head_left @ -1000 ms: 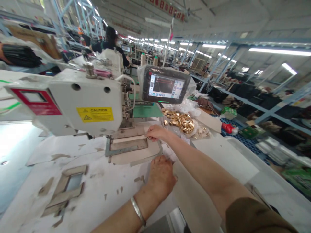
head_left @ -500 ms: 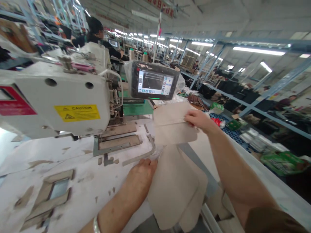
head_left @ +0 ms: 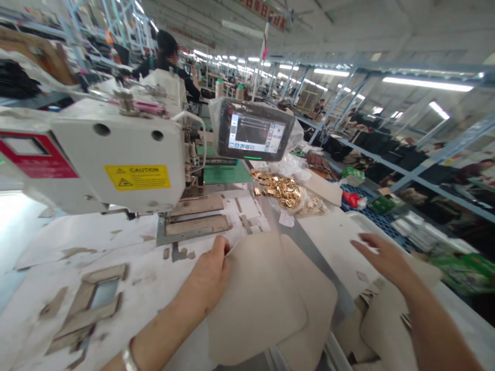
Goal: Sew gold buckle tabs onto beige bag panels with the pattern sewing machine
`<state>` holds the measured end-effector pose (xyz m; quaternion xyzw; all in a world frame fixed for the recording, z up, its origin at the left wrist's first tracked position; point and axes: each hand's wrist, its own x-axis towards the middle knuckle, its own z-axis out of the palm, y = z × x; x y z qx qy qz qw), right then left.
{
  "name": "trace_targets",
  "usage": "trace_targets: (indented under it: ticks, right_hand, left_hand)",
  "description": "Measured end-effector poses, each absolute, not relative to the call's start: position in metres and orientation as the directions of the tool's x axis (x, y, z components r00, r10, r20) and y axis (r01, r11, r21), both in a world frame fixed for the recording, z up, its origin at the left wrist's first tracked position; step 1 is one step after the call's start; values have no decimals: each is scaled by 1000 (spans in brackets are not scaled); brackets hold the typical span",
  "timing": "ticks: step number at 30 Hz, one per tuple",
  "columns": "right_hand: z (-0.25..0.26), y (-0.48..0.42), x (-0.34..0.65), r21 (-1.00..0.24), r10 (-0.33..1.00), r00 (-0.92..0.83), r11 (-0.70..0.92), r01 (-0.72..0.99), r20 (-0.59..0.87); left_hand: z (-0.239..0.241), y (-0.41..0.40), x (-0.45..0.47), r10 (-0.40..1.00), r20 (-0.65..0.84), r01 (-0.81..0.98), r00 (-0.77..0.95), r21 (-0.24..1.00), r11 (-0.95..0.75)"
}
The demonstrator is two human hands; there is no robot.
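Observation:
My left hand [head_left: 211, 270] pinches the upper left edge of a beige leather panel [head_left: 259, 293] that lies on the white worktable [head_left: 116, 268], on top of a second similar panel [head_left: 313, 304]. Just beyond this hand is the metal clamp frame [head_left: 193, 229] under the white sewing machine head [head_left: 116, 154]. My right hand [head_left: 382, 255] hovers open, fingers spread, over the right side of the table, above more beige cut pieces [head_left: 379, 319]. It holds nothing.
A touch-screen control panel [head_left: 255, 131] wrapped in plastic stands behind the clamp. A pile of gold metal fittings [head_left: 284, 190] in plastic lies to its right. A person works at a machine far back left. Shelves with dark goods line the right.
My right hand carried a beige piece away from the clamp to the right and let it go; it is now empty. My left hand took hold of the panel's edge.

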<state>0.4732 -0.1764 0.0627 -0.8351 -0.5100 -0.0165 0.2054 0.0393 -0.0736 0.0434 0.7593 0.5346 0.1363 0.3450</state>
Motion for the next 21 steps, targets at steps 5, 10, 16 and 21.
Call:
trace_targets:
  ticks: [5,10,16,21]
  right_hand:
    - [39,-114,323,-691,995,71,-100,716,-70]
    - [35,-90,280,-878,975,-43,-178,445,-219]
    - [51,-48,295,-836,929,50,-352,422,-366]
    - [50,-7,279,-777,929,91,-351,522,-359]
  left_hand:
    - [34,-68,25,951,-90,594,296,797,-109]
    - [24,-71,15,978,-6,694,209,705,-144]
    - [16,-102,20,794,314,779,521,205,-592]
    - [9,-115,22,803,251,792,541,170,-587]
